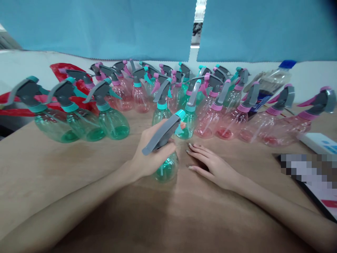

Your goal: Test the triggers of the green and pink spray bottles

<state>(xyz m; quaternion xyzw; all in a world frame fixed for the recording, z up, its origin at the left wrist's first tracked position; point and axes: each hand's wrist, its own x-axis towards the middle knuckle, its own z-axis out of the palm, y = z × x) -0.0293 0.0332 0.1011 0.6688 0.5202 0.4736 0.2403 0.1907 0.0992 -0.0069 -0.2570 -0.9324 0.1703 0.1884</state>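
Observation:
My left hand (151, 151) is closed round the neck of a green spray bottle (166, 170) in the middle of the table. The bottle has a grey trigger head with a turquoise nozzle, and its neck is hidden by my fingers. To its right, my right hand (207, 161) rests palm down on the table, fingers stretched out and holding nothing. Just behind my hands stand another green spray bottle (187, 123) and a pink spray bottle (209, 123). Three green spray bottles, among them the nearest one (114, 123), stand to the left.
Several more pink and green spray bottles crowd the back of the wooden table (168, 218). A large clear bottle with a blue cap (275, 79) leans at the back right. Red plastic (86, 95) lies back left. A white box (319, 140) and a dark-edged flat item (310, 182) sit right.

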